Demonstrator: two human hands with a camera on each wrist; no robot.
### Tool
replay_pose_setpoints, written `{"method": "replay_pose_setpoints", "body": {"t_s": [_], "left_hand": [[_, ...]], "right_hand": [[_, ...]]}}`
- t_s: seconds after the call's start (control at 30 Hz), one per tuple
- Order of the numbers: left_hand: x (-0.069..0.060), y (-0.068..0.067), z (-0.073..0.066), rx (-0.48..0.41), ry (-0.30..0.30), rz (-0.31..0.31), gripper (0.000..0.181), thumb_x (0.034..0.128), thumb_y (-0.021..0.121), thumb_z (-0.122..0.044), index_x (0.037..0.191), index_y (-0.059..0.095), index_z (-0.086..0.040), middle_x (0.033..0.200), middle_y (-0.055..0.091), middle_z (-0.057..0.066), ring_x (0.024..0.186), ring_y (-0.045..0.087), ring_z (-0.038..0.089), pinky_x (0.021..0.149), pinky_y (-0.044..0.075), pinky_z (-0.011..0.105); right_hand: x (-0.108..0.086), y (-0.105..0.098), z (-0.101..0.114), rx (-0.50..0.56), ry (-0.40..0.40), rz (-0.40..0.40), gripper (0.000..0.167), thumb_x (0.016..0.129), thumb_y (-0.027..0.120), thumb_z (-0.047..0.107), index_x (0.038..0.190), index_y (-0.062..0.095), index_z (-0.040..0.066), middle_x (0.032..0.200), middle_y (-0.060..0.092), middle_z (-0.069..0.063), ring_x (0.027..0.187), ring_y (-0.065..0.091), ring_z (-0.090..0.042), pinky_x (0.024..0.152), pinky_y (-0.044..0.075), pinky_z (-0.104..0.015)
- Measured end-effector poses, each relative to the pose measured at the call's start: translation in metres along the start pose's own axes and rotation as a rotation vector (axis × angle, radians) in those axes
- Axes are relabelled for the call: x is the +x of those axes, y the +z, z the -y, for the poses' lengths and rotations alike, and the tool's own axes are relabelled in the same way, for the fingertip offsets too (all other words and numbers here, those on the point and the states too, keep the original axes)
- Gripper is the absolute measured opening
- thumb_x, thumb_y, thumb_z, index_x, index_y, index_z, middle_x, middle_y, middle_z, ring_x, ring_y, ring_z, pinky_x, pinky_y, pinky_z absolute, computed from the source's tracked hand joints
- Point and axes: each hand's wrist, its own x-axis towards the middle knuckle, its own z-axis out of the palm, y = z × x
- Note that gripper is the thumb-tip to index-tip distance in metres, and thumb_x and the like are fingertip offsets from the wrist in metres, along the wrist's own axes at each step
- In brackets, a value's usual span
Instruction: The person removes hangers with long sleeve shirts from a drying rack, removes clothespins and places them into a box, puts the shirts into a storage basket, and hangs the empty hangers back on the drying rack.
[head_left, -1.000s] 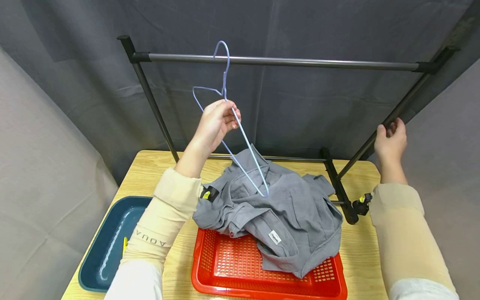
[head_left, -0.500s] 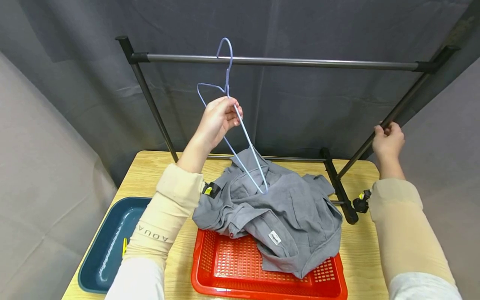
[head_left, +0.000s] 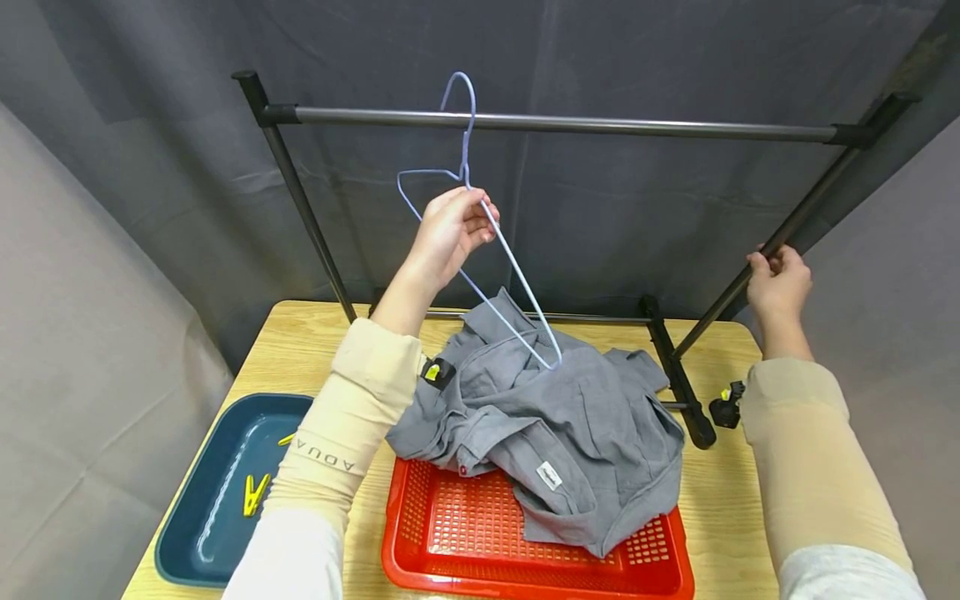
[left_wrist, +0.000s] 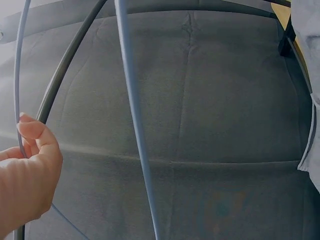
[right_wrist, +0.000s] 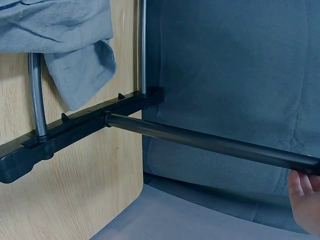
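My left hand (head_left: 452, 233) pinches a light blue wire hanger (head_left: 522, 281) by its side, just below the neck. The hook stands at the rack's top rail (head_left: 600, 126), its shank in front and its tip at the rail's far side; whether it bears on the rail I cannot tell. In the left wrist view, thumb and fingers close on the hanger wire (left_wrist: 134, 100). Far right, my right hand (head_left: 780, 290) grips the rack's slanted side post (head_left: 798, 212). The right wrist view shows its fingertips against the dark post (right_wrist: 210, 142).
A crumpled grey shirt (head_left: 592, 417) lies over a red mesh basket (head_left: 397, 533) and the rack's base. At left, a dark teal tray (head_left: 197, 479) holds yellow clips (head_left: 255, 493). The wooden table (head_left: 727, 508) has grey curtains behind and beside it.
My left hand has carried the hanger to the right, and its hook has shifted along the rail and slightly up. My right hand slid slightly down the post. More yellow clips show in the tray.
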Motion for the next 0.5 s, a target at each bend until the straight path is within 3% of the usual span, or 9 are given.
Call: {"method": "replay_pose_setpoints", "body": {"t_s": [0.2, 0.5], "left_hand": [[0.006, 0.0, 0.007, -0.01, -0.011, -0.022, 0.023, 0.0938, 0.038, -0.001, 0.075, 0.05, -0.001, 0.062, 0.055, 0.006, 0.052, 0.05, 0.013, 0.05, 0.041, 0.019], [0.01, -0.006, 0.019, -0.024, -0.018, -0.047, 0.021, 0.0943, 0.038, -0.001, 0.076, 0.049, -0.001, 0.063, 0.056, 0.006, 0.052, 0.05, 0.013, 0.051, 0.042, 0.019]], "right_hand": [[0.001, -0.001, -0.003, 0.023, -0.022, -0.035, 0.04, 0.095, 0.04, 0.03, 0.126, 0.05, 0.005, 0.106, 0.056, 0.003, 0.077, 0.044, 0.009, 0.076, 0.038, -0.015], [0.002, 0.0, -0.005, 0.024, -0.043, -0.054, 0.031, 0.095, 0.043, 0.029, 0.114, 0.055, 0.008, 0.096, 0.055, 0.006, 0.072, 0.041, 0.01, 0.071, 0.036, -0.014]]}}
